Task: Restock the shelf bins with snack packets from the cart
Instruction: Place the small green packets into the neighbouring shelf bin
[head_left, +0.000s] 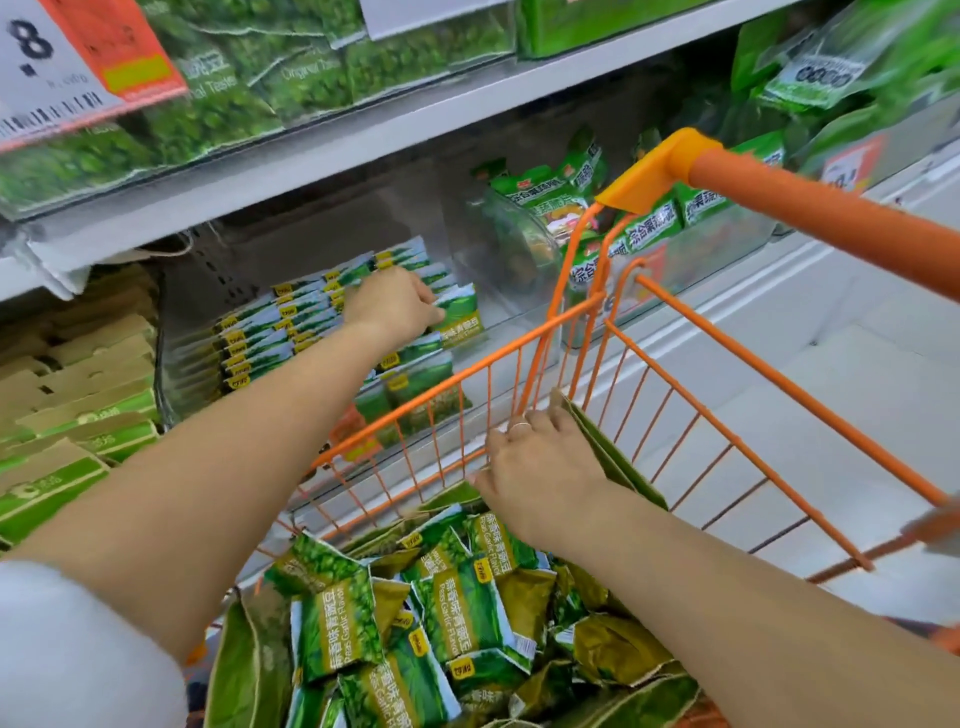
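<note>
My left hand (395, 306) reaches into the clear shelf bin (498, 270) and pinches a green pea snack packet (462, 317) at the front of the stacked rows (275, 332). My right hand (540, 462) is down in the orange cart (727, 374), fingers curled on green packets at the cart's far end. The cart holds a loose heap of green pea packets (457, 613), lying inside a torn brown-green carton (244, 660).
A second clear bin (675, 244) with other green packets stands to the right, behind the orange cart handle (810, 208). Flat green-and-brown cartons (72, 405) are stacked at left. An upper shelf (311, 150) carries more green bags and a price tag (67, 67).
</note>
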